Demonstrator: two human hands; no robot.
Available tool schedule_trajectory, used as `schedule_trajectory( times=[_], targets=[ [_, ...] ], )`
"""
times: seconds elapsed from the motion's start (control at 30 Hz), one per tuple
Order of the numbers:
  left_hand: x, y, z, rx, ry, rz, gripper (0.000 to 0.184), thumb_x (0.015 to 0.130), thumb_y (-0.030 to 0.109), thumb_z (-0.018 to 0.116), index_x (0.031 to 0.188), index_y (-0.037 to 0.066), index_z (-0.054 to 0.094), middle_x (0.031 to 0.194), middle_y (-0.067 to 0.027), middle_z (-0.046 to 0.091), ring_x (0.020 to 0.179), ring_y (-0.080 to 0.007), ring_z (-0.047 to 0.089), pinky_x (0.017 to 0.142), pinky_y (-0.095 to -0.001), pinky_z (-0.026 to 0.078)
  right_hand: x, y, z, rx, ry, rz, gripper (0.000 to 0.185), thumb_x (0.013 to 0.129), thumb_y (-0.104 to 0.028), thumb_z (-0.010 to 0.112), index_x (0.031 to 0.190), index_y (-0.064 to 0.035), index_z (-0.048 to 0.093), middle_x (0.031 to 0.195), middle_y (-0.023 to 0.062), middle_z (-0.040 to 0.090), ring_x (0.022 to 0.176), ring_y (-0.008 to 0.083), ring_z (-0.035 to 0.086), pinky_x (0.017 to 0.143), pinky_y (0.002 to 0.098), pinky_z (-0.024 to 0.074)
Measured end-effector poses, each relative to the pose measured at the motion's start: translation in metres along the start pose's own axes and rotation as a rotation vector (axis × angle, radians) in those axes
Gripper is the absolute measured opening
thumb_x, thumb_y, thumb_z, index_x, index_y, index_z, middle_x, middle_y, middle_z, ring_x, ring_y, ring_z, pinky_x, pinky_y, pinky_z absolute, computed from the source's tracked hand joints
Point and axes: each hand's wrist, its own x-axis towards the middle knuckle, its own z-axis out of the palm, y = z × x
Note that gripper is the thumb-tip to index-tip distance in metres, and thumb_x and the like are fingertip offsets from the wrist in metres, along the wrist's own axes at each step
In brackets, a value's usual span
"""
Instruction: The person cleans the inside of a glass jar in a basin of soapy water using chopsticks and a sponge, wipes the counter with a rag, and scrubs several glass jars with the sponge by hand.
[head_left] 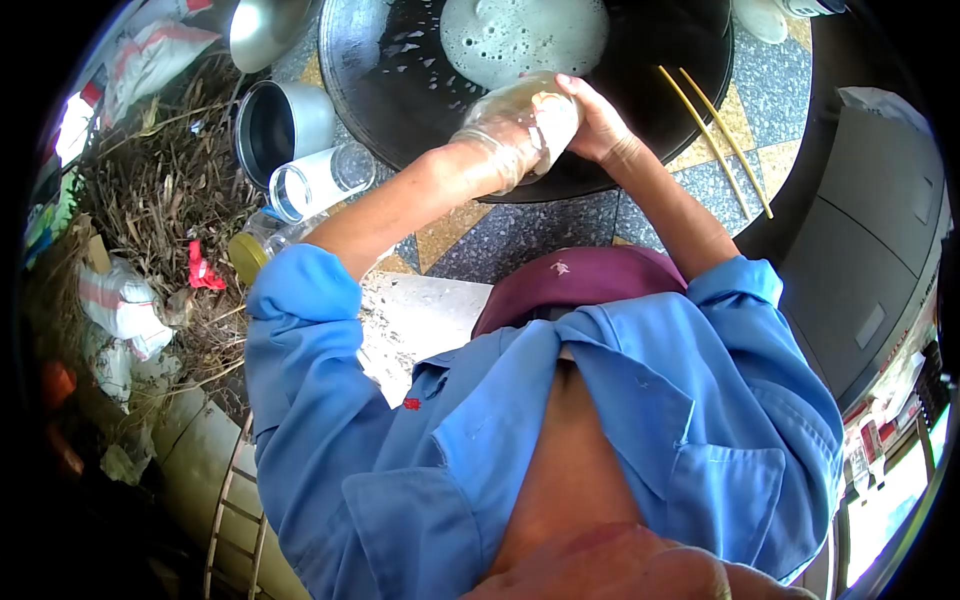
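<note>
A clear glass jar is held sideways over the near rim of a wide black basin. My left hand is inside the jar, with the mouth around my wrist. Glass and glare blur its fingers, and a pale white-and-orange patch beside them is too unclear to name. Around the jar's far end, my right hand is closed, its thumb over the top. Foamy whitish water lies in the basin beyond both hands.
Left of the basin are a metal pot, another glass jar on its side and a container with a yellow lid. Two long thin sticks lie on the patterned tabletop at right. Dry twigs and a grey cabinet flank me.
</note>
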Motion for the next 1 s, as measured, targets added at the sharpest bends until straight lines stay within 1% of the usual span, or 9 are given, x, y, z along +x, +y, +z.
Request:
schedule_trajectory(
  times=[0.17,0.2,0.43,0.5,0.57,0.63,0.77,0.87,1.0],
  targets=[
    [-0.006,0.002,-0.015,-0.463,-0.158,-0.341,0.026,0.08,0.01,0.047,0.104,0.003,0.051,0.105,-0.0177,0.052,0.096,-0.0287,0.052,0.081,-0.0355,0.041,-0.001,-0.001,0.008,-0.098,-0.032,0.002,0.065,0.074,-0.041,0.058,0.121,-0.0004,0.04,0.114,0.0176,0.05,0.104,0.0259,0.049,0.094,0.0393,0.035],
    [-0.016,-0.015,0.0,-0.275,-0.22,-0.091,0.029,0.082,0.013,0.048,0.108,0.003,0.048,0.107,-0.0159,0.052,0.097,-0.0288,0.05,0.083,-0.0338,0.039,-0.003,-0.002,0.011,-0.103,-0.037,-0.005,0.065,0.073,-0.041,0.058,0.122,-0.001,0.039,0.112,0.0169,0.05,0.103,0.0257,0.049,0.093,0.0392,0.0362],
    [-0.033,-0.025,-0.016,-0.86,-0.28,-0.208,0.036,0.083,0.009,0.05,0.118,0.007,0.043,0.106,-0.0025,0.049,0.093,-0.011,0.047,0.08,-0.0232,0.04,0.004,0.0,0.017,-0.104,-0.085,0.009,0.06,0.076,-0.038,0.056,0.121,-0.0021,0.04,0.109,0.0142,0.051,0.101,0.0236,0.05,0.09,0.0373,0.039],
    [-0.038,-0.023,-0.02,-1.288,-0.182,-0.568,0.036,0.084,0.012,0.051,0.117,0.003,0.044,0.107,-0.0056,0.052,0.097,-0.0111,0.047,0.085,-0.0266,0.039,0.012,0.006,0.018,-0.07,-0.047,0.009,0.056,0.077,-0.036,0.055,0.121,-0.0032,0.041,0.109,0.0136,0.052,0.1,0.023,0.05,0.09,0.0357,0.0391],
    [-0.035,-0.018,-0.025,-1.311,-0.141,-0.62,0.041,0.083,0.012,0.052,0.122,0.004,0.041,0.107,-0.005,0.052,0.096,-0.0106,0.047,0.083,-0.0255,0.04,0.011,0.009,0.024,-0.075,-0.023,0.014,0.053,0.078,-0.035,0.055,0.12,-0.0038,0.042,0.107,0.0122,0.053,0.099,0.0218,0.051,0.09,0.0343,0.0396],
    [-0.03,-0.016,-0.025,-0.715,-0.185,-0.439,0.043,0.084,0.013,0.051,0.124,0.006,0.039,0.108,-0.0038,0.052,0.095,-0.0097,0.048,0.082,-0.024,0.04,0.014,0.013,0.02,-0.05,-0.02,0.01,0.053,0.079,-0.035,0.055,0.12,-0.0041,0.042,0.106,0.0105,0.054,0.098,0.0206,0.051,0.089,0.0344,0.0399],
    [-0.023,0.0,-0.05,-0.765,-0.303,-0.527,0.044,0.084,0.011,0.051,0.125,0.006,0.038,0.109,-0.0032,0.052,0.096,-0.0089,0.049,0.081,-0.0236,0.041,0.012,0.012,0.014,0.001,-0.036,-0.01,0.05,0.08,-0.034,0.055,0.118,-0.0042,0.044,0.105,0.0094,0.055,0.098,0.0191,0.052,0.089,0.0341,0.0401],
    [-0.033,-0.013,-0.034,-1.721,-0.171,-0.6,0.049,0.079,0.005,0.051,0.125,0.011,0.038,0.114,-0.0035,0.047,0.102,-0.0118,0.047,0.083,-0.0285,0.04,0.012,0.003,0.015,-0.053,-0.008,-0.042,0.05,0.08,-0.034,0.055,0.119,-0.0045,0.044,0.106,0.01,0.055,0.099,0.0195,0.051,0.089,0.0351,0.0398],
    [-0.043,-0.023,-0.03,-1.84,-0.122,-0.578,0.044,0.076,0.003,0.05,0.119,0.003,0.043,0.107,-0.0066,0.051,0.096,-0.012,0.05,0.08,-0.0264,0.042,0.016,0.0,0.011,-0.089,-0.022,-0.048,0.049,0.08,-0.033,0.055,0.118,-0.0046,0.044,0.11,0.0116,0.054,0.103,0.0211,0.05,0.091,0.0358,0.0387]
  ],
)
